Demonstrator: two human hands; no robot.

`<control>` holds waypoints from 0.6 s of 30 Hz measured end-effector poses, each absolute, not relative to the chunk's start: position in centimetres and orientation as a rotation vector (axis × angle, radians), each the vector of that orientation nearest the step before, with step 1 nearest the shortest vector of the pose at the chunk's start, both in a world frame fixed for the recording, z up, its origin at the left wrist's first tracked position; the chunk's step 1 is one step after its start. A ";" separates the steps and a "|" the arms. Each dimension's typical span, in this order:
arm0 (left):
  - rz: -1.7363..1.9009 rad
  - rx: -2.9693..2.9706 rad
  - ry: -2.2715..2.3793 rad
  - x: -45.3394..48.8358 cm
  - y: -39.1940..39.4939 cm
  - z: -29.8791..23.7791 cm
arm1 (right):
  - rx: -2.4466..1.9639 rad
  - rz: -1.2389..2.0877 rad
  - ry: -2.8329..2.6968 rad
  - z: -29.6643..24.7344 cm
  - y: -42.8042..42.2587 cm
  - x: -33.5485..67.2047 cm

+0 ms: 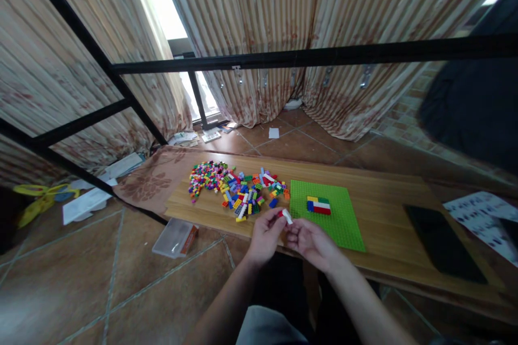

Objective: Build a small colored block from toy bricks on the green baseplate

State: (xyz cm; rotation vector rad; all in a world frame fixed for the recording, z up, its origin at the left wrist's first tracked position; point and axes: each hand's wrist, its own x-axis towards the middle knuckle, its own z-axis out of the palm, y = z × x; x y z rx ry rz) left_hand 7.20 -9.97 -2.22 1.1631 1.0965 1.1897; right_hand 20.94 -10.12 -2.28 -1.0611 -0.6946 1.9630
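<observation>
Over the table's near edge, my left hand (265, 234) is closed, pinching a white toy brick (287, 215) with a bit of red brick (280, 214) showing beside it. Whether the two are joined is too small to tell. My right hand (311, 243) comes in from the other side, fingers curled, its fingertips at the lower end of the white brick. To the right lies a green baseplate (343, 221) carrying a small block of yellow, green, blue, white and red bricks (319, 205). Loose mixed bricks (246, 194) are spread left of the plate, beyond my left hand.
Many smaller bricks (206, 177) are heaped at the left of the wooden table (384, 199). A dark flat panel (443, 242) lies at its right, near a printed sheet (481, 221). On the floor is a clear plastic box (176, 238). A black metal rail (299, 57) crosses beyond the table.
</observation>
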 end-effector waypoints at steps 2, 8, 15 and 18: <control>1.182 1.110 1.100 7.4 -10.9 -2.6 | -1.117 1.889 -0.721 -2.5 -11.2 21.3; 1.022 1.218 1.091 7.7 -14.8 -3.2 | -1.302 1.655 -0.958 -2.3 -13.9 21.6; 0.934 1.580 1.333 7.3 -17.0 -2.8 | -1.283 1.726 -0.849 -2.3 -16.5 20.5; 0.953 1.634 1.391 7.3 -17.4 -2.8 | -1.214 1.730 -0.774 -2.4 -17.2 20.1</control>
